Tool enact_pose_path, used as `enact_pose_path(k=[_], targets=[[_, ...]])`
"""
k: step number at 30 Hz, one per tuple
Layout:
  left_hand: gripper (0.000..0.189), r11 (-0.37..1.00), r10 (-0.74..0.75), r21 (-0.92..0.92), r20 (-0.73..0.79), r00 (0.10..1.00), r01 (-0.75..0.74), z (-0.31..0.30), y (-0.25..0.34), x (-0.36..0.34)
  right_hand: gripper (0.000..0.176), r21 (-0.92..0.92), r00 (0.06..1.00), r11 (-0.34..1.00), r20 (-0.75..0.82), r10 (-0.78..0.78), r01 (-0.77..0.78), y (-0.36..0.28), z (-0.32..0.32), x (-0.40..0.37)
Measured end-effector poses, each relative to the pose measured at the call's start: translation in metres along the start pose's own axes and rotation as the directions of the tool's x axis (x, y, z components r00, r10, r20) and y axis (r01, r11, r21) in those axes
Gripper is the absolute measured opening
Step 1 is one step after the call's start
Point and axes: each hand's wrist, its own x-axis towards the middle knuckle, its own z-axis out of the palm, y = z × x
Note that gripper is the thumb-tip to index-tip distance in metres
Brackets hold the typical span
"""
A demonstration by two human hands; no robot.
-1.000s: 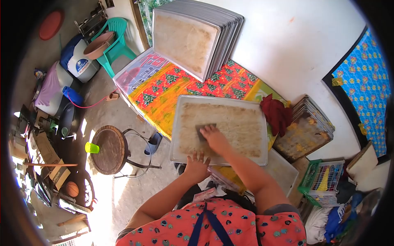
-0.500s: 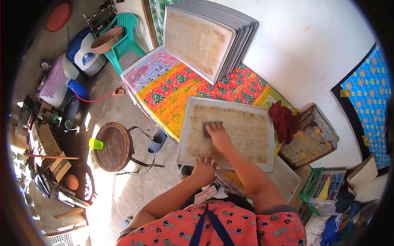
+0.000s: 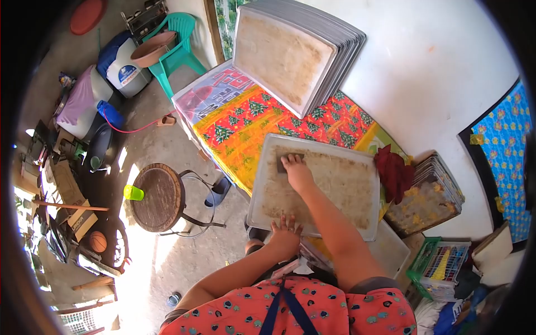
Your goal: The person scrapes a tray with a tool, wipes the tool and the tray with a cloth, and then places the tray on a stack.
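A stained metal tray [image 3: 340,184] lies flat on the table, which has a red and yellow patterned cover [image 3: 245,120]. My right hand [image 3: 296,170] grips a dark, flat scrubbing pad [image 3: 282,164] and presses it on the tray's upper left part. At the tray's near edge, my left hand [image 3: 286,233] rests with its fingers spread, holding nothing. A dark red cloth [image 3: 393,173] lies at the tray's right edge. Behind it, a tall stack of similar trays [image 3: 282,58] leans on the wall side of the table.
A round wooden stool [image 3: 158,197] with a yellow-green cup [image 3: 133,192] stands to the left. More stained trays [image 3: 427,198] lean against the wall at right, near a green crate [image 3: 427,259]. A green chair [image 3: 181,47] is at the back left.
My right hand and the pad have moved toward the tray's upper left corner. My left hand has shifted slightly along the near edge. The camera view has shifted a little.
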Motion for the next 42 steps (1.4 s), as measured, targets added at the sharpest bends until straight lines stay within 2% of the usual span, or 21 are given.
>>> enact_pose_path(k=[3, 4, 7, 8, 11, 13, 16, 19, 23, 24, 27, 28, 30, 33, 35, 36, 39, 40, 42], targets=[[0.073, 1.0, 0.004, 0.003, -0.003, 1.0, -0.004, 0.003, -0.003, -0.001, 0.042, 0.032, 0.995, 0.999, 0.101, -0.001, -0.002, -0.023, -0.006, -0.015], [0.073, 1.0, 0.008, -0.002, -0.02, 1.0, -0.008, 0.006, -0.003, 0.001, 0.038, 0.045, 0.994, 0.997, 0.082, -0.066, 0.062, -0.039, -0.001, -0.038], [0.072, 1.0, 0.014, 0.01, 0.09, 0.996, -0.015, 0.01, -0.002, 0.007, 0.037, 0.039, 0.988, 0.988, 0.029, -0.15, 0.149, -0.074, -0.007, -0.076], [0.072, 1.0, 0.015, -0.01, 0.066, 0.998, -0.015, 0.015, 0.0, 0.003, 0.036, 0.069, 0.993, 0.992, 0.059, -0.105, 0.101, -0.069, -0.006, -0.063], [0.071, 0.999, 0.005, -0.034, -0.047, 0.999, -0.007, 0.016, -0.004, 0.003, 0.036, -0.013, 0.999, 0.999, 0.019, 0.031, -0.031, -0.029, 0.004, 0.001], [0.07, 0.999, 0.002, -0.042, -0.033, 0.999, -0.003, 0.012, -0.005, 0.005, 0.038, -0.02, 0.991, 0.991, 0.023, 0.13, -0.129, -0.015, 0.007, 0.031], [0.07, 1.0, -0.001, -0.023, -0.035, 0.999, 0.0, 0.013, -0.005, 0.003, 0.037, -0.047, 0.996, 0.998, 0.081, 0.041, -0.038, -0.048, 0.009, -0.001], [0.069, 0.999, -0.01, -0.045, -0.035, 0.999, 0.008, 0.014, 0.0, 0.002, 0.033, -0.08, 1.0, 0.997, -0.013, 0.001, -0.002, -0.054, 0.013, -0.003], [0.07, 1.0, 0.011, -0.029, -0.071, 0.997, -0.013, 0.02, -0.004, 0.004, 0.032, -0.008, 0.986, 0.989, 0.074, 0.148, -0.147, -0.009, 0.013, 0.051], [0.07, 0.999, 0.01, -0.03, -0.072, 0.997, -0.012, 0.022, -0.005, 0.005, 0.033, -0.007, 0.972, 0.985, 0.165, 0.169, -0.171, -0.013, 0.007, 0.053], [0.069, 0.999, 0.018, -0.027, -0.037, 0.999, -0.019, 0.013, -0.004, 0.004, 0.032, -0.056, 0.989, 0.997, 0.136, 0.065, -0.058, -0.043, 0.008, 0.02], [0.069, 1.0, 0.011, -0.012, -0.067, 0.998, -0.012, 0.016, -0.004, 0.007, 0.031, -0.094, 0.996, 0.995, 0.075, 0.052, -0.045, -0.047, 0.017, 0.014], [0.068, 1.0, -0.001, 0.017, -0.103, 0.995, 0.003, 0.026, -0.001, 0.005, 0.032, -0.087, 0.996, 0.994, 0.06, 0.07, -0.064, -0.034, 0.024, 0.024], [0.054, 0.998, -0.013, -0.061, -0.04, 0.999, 0.01, 0.017, -0.002, 0.005, 0.033, -0.051, 0.988, 0.99, 0.069, 0.135, -0.132, -0.016, 0.014, 0.052], [0.064, 1.0, 0.0, -0.021, -0.026, 1.0, 0.0, 0.013, -0.004, 0.005, 0.034, -0.049, 0.992, 0.991, 0.027, 0.127, -0.125, -0.008, 0.023, 0.055], [0.07, 1.0, 0.012, -0.006, -0.016, 1.0, -0.012, 0.013, -0.003, 0.005, 0.036, -0.077, 0.981, 0.992, 0.154, 0.116, -0.105, -0.018, 0.007, 0.049], [0.071, 0.998, -0.009, -0.064, 0.018, 1.0, 0.01, 0.008, -0.001, 0.004, 0.039, -0.009, 0.992, 1.0, 0.126, 0.023, -0.023, -0.013, 0.017, 0.03], [0.071, 0.999, 0.004, -0.044, 0.011, 1.0, -0.004, 0.013, -0.001, 0.001, 0.04, 0.036, 0.991, 0.999, 0.129, 0.032, -0.037, -0.003, 0.017, 0.027], [0.071, 1.0, 0.023, 0.01, -0.026, 0.999, -0.023, 0.017, -0.005, 0.003, 0.039, 0.006, 0.989, 0.991, 0.061, 0.132, -0.132, 0.024, 0.015, 0.017]])
